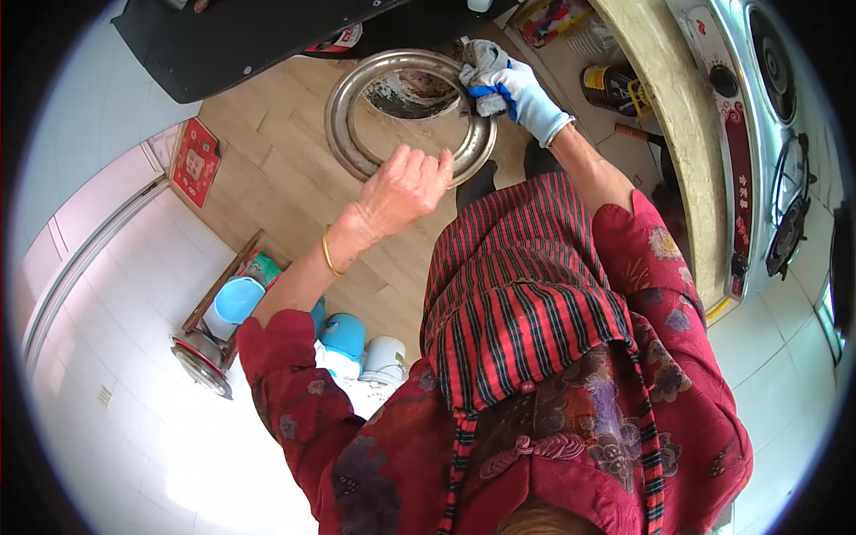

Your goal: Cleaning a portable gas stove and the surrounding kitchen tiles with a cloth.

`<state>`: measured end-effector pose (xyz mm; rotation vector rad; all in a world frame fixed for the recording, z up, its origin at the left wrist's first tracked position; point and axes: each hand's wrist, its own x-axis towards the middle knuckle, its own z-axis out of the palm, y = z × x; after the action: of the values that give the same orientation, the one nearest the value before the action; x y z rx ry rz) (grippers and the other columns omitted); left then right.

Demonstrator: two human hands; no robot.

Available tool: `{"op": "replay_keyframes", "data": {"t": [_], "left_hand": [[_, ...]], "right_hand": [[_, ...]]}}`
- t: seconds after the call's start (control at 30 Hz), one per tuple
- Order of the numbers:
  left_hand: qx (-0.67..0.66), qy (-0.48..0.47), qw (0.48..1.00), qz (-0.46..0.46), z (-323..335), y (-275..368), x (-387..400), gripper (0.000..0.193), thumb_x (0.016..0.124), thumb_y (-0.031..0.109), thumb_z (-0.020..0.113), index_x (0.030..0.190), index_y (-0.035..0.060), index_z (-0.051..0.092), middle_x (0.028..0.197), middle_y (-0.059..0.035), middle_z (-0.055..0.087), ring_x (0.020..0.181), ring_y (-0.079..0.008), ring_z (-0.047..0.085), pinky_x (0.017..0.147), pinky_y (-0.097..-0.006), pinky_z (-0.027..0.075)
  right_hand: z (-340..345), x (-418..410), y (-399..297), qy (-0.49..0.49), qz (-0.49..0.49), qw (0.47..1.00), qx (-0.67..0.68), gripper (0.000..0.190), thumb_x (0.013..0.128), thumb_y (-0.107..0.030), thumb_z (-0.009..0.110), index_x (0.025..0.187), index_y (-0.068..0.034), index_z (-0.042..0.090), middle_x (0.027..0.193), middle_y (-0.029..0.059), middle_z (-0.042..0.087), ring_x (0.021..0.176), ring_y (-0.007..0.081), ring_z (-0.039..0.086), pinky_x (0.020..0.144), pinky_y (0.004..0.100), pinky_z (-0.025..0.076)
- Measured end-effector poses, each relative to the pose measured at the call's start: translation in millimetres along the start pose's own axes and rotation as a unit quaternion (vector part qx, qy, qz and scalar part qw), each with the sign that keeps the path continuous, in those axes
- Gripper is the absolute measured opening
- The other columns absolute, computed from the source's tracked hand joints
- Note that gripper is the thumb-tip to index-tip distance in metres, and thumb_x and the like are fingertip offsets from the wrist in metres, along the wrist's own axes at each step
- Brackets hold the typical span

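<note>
A dull metal ring, wide and open in the middle, is held up in front of me, above the floor. My left hand is bare, with a gold-coloured bangle at the wrist, and its fingers grip the ring's near rim. On the right, my right hand wears a white and blue work glove. It clutches a crumpled grey cloth against the ring's right side, covering part of the rim. Through the opening shows a round, stained dark vessel; its kind cannot be told.
A black panel spans the upper left. To the right stands a gas stove on a stone-edged counter, with a dark oil bottle below. Blue buckets and a white bucket sit lower left. A red mat lies left.
</note>
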<state>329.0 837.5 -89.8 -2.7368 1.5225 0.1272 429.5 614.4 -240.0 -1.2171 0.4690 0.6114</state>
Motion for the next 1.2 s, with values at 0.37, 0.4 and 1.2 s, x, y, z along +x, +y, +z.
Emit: {"op": "replay_keyframes", "data": {"t": [0.37, 0.4, 1.2], "left_hand": [[-0.717, 0.371, 0.271, -0.523, 19.2, 63.4, 33.7, 0.063, 0.082, 0.013, 0.071, 0.134, -0.0001, 0.036, 0.121, -0.0108, 0.053, 0.108, -0.0177, 0.05, 0.096, -0.0351, 0.04], [-0.712, 0.39, 0.312, -0.494, 26.9, 57.6, 48.8, 0.053, 0.085, 0.014, 0.067, 0.129, 0.0008, 0.041, 0.119, -0.0081, 0.055, 0.105, -0.0137, 0.05, 0.093, -0.0301, 0.042], [-0.707, 0.311, 0.415, -0.48, 3.8, -11.0, 38.7, 0.032, 0.091, 0.004, 0.052, 0.121, -0.0061, 0.048, 0.075, -0.0119, 0.062, 0.069, -0.0233, 0.066, 0.073, -0.0365, 0.054]], "right_hand": [[-4.1, -38.9, -1.1, 0.111, -0.035, 0.946, 0.302, 0.026, 0.083, 0.006, 0.058, 0.108, -0.003, 0.059, 0.082, 0.0061, 0.063, 0.054, 0.0161, 0.057, 0.048, 0.0305, 0.049], [-3.0, -43.5, -0.6, 0.102, -0.024, 0.945, 0.308, 0.028, 0.083, 0.006, 0.059, 0.11, -0.003, 0.058, 0.083, 0.0069, 0.064, 0.055, 0.0172, 0.058, 0.049, 0.0306, 0.05], [19.0, -42.1, -105.6, 0.103, -0.293, 0.95, 0.019, 0.067, 0.072, 0.001, 0.064, 0.136, -0.003, 0.044, 0.104, 0.0107, 0.063, 0.082, 0.0189, 0.065, 0.065, 0.0292, 0.053]]}}
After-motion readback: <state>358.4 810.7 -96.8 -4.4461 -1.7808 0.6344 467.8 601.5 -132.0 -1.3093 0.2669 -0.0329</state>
